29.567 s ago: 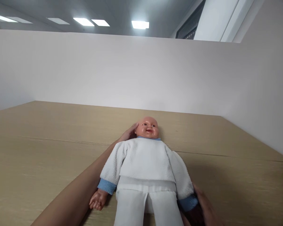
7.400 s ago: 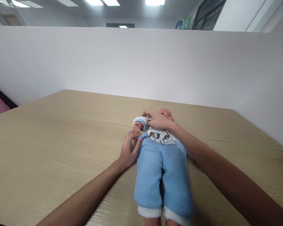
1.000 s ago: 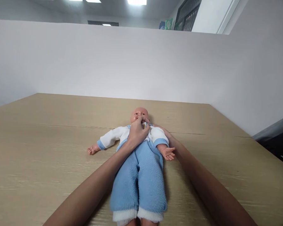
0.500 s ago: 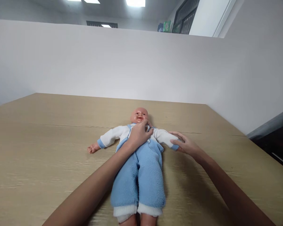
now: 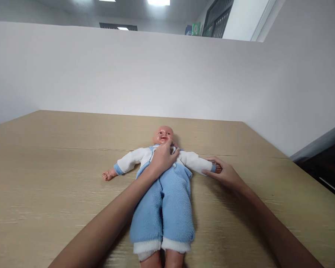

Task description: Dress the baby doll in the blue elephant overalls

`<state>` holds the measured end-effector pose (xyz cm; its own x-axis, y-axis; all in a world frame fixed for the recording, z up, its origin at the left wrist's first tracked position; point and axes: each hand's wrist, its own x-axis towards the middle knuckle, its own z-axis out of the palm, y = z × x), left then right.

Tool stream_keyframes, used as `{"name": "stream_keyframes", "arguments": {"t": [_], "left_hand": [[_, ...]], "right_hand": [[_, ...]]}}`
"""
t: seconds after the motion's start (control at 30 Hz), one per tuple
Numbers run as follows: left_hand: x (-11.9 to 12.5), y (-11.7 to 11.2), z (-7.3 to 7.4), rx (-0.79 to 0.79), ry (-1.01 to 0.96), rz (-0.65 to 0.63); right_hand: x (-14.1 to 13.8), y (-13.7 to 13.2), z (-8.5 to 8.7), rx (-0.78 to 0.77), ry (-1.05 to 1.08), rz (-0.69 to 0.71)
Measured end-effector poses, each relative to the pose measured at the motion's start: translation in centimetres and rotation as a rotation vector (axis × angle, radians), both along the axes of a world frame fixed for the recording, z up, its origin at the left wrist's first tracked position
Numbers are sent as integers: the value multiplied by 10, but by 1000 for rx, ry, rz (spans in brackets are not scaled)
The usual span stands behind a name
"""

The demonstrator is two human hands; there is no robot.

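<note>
A baby doll (image 5: 162, 201) in blue fleece overalls and a white top with blue cuffs lies on its back on the table, head away from me. Across its chest rests my left hand (image 5: 164, 158), fingers curled at the collar just under the chin and the thumb by the strap. What exactly those fingertips grip is partly hidden. My right hand (image 5: 225, 173) is closed round the cuff end of the doll's sleeve (image 5: 197, 162) on the right, with the doll's small hand inside my grasp. The doll's other arm (image 5: 131, 160) stretches out to the left, untouched.
The wooden table (image 5: 58, 186) has a thin seam running across it. Behind stands a white partition wall (image 5: 128, 74), with a green package (image 5: 195, 29) visible above it. A dark object (image 5: 324, 167) sits beyond the table's right edge.
My right hand has shifted slightly right along the sleeve to its cuff, and the doll's arm on that side now lies straighter. My left hand stays on the chest.
</note>
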<state>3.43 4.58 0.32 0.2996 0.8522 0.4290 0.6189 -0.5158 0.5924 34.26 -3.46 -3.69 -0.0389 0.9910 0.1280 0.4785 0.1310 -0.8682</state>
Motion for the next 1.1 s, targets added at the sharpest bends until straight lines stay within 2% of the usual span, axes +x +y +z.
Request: {"name": "stream_keyframes", "arguments": {"t": [0.13, 0.17, 0.23, 0.3, 0.4, 0.53, 0.63, 0.77, 0.93, 1.1], "left_hand": [[-5, -8, 12, 167, 66, 38], [-8, -12, 16, 207, 72, 55], [-19, -20, 23, 250, 56, 92], [-36, -28, 24, 253, 10, 126], [-67, -38, 11, 206, -71, 158], [-109, -50, -16, 58, -137, 195], [-130, -58, -28, 2, -39, 137], [-143, -63, -30, -50, 37, 7], [-150, -59, -28, -213, -111, -91], [-157, -57, -27, -354, -209, -211]], "right_hand": [[-27, -14, 17, 378, -281, -59], [-39, -19, 22, 438, -284, -53], [-63, -28, 28, 463, -185, -7], [-87, -33, 27, 381, 6, 51], [-110, -29, 16, 176, 284, 124], [-116, -14, 6, 87, 285, 133], [-117, -8, 6, 69, 286, 145], [-125, -3, 1, 28, 407, 136], [-135, -1, -11, -49, 670, 63], [-137, -6, -10, -114, 791, 88]]}}
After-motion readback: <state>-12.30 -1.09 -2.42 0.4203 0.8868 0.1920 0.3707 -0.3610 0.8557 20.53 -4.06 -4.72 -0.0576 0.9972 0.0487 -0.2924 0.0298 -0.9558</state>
